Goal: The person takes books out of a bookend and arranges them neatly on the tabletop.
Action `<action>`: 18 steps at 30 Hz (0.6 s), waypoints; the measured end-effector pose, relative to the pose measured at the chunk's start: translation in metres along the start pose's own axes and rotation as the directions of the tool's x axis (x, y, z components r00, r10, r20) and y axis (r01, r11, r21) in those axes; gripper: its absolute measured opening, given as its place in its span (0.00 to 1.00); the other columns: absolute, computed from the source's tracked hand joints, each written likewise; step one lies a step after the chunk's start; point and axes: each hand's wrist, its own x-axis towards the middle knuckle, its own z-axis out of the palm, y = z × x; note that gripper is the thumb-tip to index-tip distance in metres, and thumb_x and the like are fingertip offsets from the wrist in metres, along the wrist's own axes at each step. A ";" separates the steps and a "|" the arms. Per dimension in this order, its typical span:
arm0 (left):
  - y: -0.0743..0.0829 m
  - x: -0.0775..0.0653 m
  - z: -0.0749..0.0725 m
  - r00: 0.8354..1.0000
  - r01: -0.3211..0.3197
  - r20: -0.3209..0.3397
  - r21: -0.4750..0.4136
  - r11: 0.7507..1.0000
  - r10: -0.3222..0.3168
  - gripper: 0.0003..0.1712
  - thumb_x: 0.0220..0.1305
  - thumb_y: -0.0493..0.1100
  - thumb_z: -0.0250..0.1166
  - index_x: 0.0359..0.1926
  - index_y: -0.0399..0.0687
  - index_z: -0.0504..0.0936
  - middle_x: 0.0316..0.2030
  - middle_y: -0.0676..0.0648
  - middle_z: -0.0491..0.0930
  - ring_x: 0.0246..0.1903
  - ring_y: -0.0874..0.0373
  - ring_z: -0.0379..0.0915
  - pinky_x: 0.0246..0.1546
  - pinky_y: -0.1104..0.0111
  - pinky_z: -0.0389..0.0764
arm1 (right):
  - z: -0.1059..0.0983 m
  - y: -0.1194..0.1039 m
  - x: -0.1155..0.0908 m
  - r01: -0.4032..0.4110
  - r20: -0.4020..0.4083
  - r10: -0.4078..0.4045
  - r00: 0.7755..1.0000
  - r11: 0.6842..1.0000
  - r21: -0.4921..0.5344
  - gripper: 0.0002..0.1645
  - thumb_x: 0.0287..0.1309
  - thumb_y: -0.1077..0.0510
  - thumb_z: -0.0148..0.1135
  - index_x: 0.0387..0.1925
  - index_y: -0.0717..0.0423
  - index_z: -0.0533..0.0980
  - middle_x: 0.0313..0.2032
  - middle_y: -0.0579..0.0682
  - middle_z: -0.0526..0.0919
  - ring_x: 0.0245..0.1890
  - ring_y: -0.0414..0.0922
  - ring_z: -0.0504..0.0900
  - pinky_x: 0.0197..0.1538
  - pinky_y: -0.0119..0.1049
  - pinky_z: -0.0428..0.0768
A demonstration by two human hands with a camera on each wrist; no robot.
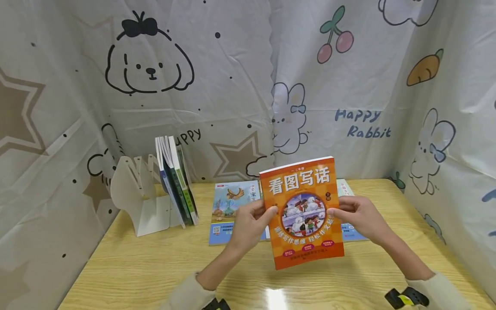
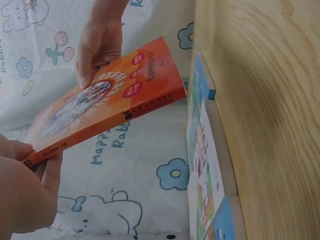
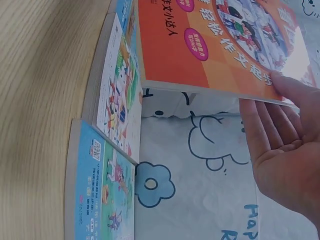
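An orange paperback book (image 1: 306,245) with a round picture on its cover is held up above the table, its front toward me. My left hand (image 1: 248,224) pinches its left edge, thumb on the cover and fingers behind. On the opposite edge my right hand (image 1: 362,217) grips it the same way. Both wrist views show the book (image 2: 107,107) off the table, and the right wrist view shows the right hand's thumb (image 3: 295,92) on the cover. Behind it lie blue-bordered books (image 1: 232,211), partly hidden by the orange one.
A white book stand (image 1: 135,193) stands at the table's left rear, with several upright books (image 1: 176,185) leaning at its right side. The wooden table (image 1: 155,267) reaches back to a printed curtain (image 1: 232,107), which also hangs along both sides.
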 end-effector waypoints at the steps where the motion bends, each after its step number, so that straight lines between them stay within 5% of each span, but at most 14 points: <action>1: -0.001 0.000 0.002 1.000 0.010 0.004 -0.004 1.000 -0.010 0.13 0.70 0.40 0.64 0.48 0.34 0.85 0.38 0.40 0.87 0.38 0.51 0.86 0.38 0.65 0.85 | -0.001 0.000 -0.001 -0.013 0.005 0.013 1.000 1.000 0.005 0.16 0.66 0.57 0.66 0.47 0.67 0.81 0.37 0.55 0.87 0.32 0.47 0.85 0.38 0.38 0.84; 5: -0.002 0.000 0.012 0.999 0.050 0.012 -0.001 0.999 -0.050 0.12 0.70 0.39 0.64 0.47 0.33 0.85 0.38 0.40 0.87 0.38 0.50 0.86 0.34 0.70 0.83 | -0.008 0.003 -0.007 -0.078 0.020 0.078 0.997 0.997 0.013 0.15 0.65 0.57 0.66 0.42 0.67 0.82 0.35 0.56 0.86 0.33 0.47 0.85 0.37 0.40 0.85; 7: -0.004 0.000 0.018 0.997 0.069 0.016 0.007 0.998 -0.069 0.10 0.69 0.40 0.65 0.39 0.35 0.86 0.30 0.43 0.87 0.25 0.57 0.82 0.23 0.75 0.76 | -0.012 0.004 -0.012 -0.099 0.022 0.099 0.995 0.995 0.003 0.14 0.65 0.56 0.67 0.31 0.65 0.79 0.25 0.49 0.81 0.26 0.42 0.80 0.36 0.40 0.85; 9: -0.006 0.000 0.023 0.996 0.086 0.018 0.023 0.996 -0.086 0.13 0.69 0.40 0.66 0.27 0.38 0.82 0.18 0.49 0.80 0.14 0.64 0.69 0.15 0.76 0.63 | -0.015 0.006 -0.016 -0.123 0.034 0.122 0.992 0.992 0.013 0.17 0.65 0.57 0.66 0.25 0.62 0.73 0.20 0.45 0.74 0.25 0.40 0.78 0.36 0.40 0.85; 12: -0.014 0.002 0.029 0.994 0.105 0.024 0.035 0.994 -0.106 0.25 0.67 0.40 0.67 0.16 0.44 0.64 0.10 0.56 0.58 0.12 0.65 0.45 0.14 0.73 0.51 | -0.019 0.007 -0.020 -0.156 0.044 0.155 0.987 0.988 0.017 0.23 0.65 0.56 0.67 0.21 0.58 0.64 0.16 0.42 0.58 0.19 0.37 0.67 0.31 0.38 0.83; 15: -0.017 0.002 0.035 0.991 0.128 0.027 0.055 0.990 -0.129 0.30 0.66 0.39 0.68 0.16 0.47 0.57 0.11 0.57 0.51 0.13 0.65 0.44 0.15 0.74 0.50 | -0.024 0.010 -0.024 -0.192 0.063 0.191 0.980 0.981 0.016 0.21 0.65 0.55 0.66 0.22 0.59 0.68 0.16 0.41 0.65 0.21 0.38 0.73 0.31 0.38 0.83; 18: -0.018 0.004 0.043 0.988 0.148 0.043 0.069 0.987 -0.151 0.28 0.65 0.39 0.68 0.16 0.48 0.60 0.10 0.57 0.51 0.13 0.66 0.45 0.15 0.74 0.51 | -0.030 0.014 -0.030 -0.220 0.074 0.219 0.973 0.976 0.003 0.24 0.65 0.54 0.66 0.21 0.57 0.64 0.15 0.41 0.59 0.20 0.38 0.70 0.35 0.41 0.84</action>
